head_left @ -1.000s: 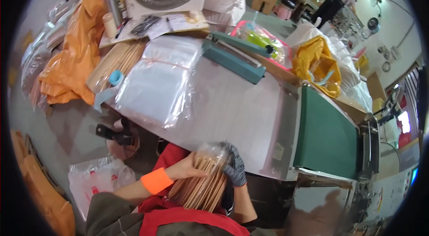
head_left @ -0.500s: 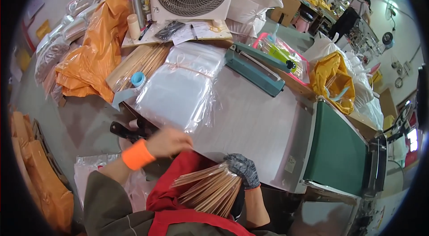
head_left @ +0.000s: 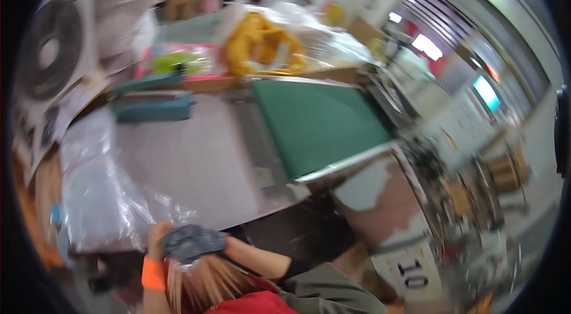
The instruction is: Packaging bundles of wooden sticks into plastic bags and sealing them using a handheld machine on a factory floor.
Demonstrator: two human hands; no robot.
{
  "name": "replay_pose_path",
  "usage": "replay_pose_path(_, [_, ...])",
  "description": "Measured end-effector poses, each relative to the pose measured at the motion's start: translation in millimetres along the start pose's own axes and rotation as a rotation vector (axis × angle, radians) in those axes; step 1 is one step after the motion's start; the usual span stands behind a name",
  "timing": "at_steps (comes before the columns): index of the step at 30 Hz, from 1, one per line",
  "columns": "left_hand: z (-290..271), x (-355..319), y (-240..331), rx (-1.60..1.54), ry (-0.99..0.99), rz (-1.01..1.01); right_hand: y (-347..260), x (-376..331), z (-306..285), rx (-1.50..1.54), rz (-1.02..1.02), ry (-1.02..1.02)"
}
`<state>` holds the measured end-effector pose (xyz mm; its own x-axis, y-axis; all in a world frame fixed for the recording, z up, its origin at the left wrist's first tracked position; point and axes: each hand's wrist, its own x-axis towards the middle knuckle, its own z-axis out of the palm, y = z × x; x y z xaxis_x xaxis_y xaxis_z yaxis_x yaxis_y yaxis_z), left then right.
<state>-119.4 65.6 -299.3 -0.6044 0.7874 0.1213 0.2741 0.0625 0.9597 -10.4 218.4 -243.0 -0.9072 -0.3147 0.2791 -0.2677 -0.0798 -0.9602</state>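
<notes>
A bundle of thin wooden sticks (head_left: 208,281), fanned toward my lap, hangs below my hands at the table's near edge. My right hand (head_left: 193,242), in a grey knit glove, is closed around the bundle's upper end, where a bit of clear plastic shows. Right beside it is my left hand (head_left: 156,241), bare, with an orange wristband (head_left: 154,273). The glove covers its fingers, so their grip is hidden. Beyond both hands lies a stack of clear plastic bags (head_left: 89,186) on the table. The picture is smeared by motion.
A teal bag sealer (head_left: 153,107) lies at the table's (head_left: 184,162) far side. Right of the table is a green conveyor belt (head_left: 318,123). Behind stand a pink-rimmed tray (head_left: 181,61) and a yellow bag (head_left: 262,46). A fan (head_left: 50,49) is far left.
My view has swung right, so the table and fan now sit further left. My left hand has come from apart to right beside my gloved right hand, which still holds the sticks.
</notes>
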Motion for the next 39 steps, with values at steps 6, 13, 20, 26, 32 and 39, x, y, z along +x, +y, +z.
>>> replay_pose_path(6, [27.9,-21.1,52.7,0.177,0.832,0.184,-6.3,31.8,21.2,-0.552,0.321,0.182])
replay_pose_path(13, [30.8,-118.6,106.6,0.429,0.044,0.533,-32.9,-104.2,74.9,-0.452,0.392,0.469])
replay_pose_path(20, [62.3,-98.0,61.5,-0.293,0.555,-0.200,-16.0,-127.9,91.1,0.269,0.298,0.961])
replay_pose_path(26, [36.9,-82.0,46.1,-0.063,0.502,-0.116,0.1,-118.4,61.3,-0.858,0.228,0.618])
replay_pose_path(32, [35.1,-111.8,96.0,0.417,0.243,0.092,10.5,-127.9,53.0,-1.011,0.264,0.373])
replay_pose_path(39, [26.6,-128.3,111.1,0.219,-0.058,0.108,-22.0,-127.0,54.1,-0.552,0.203,0.078])
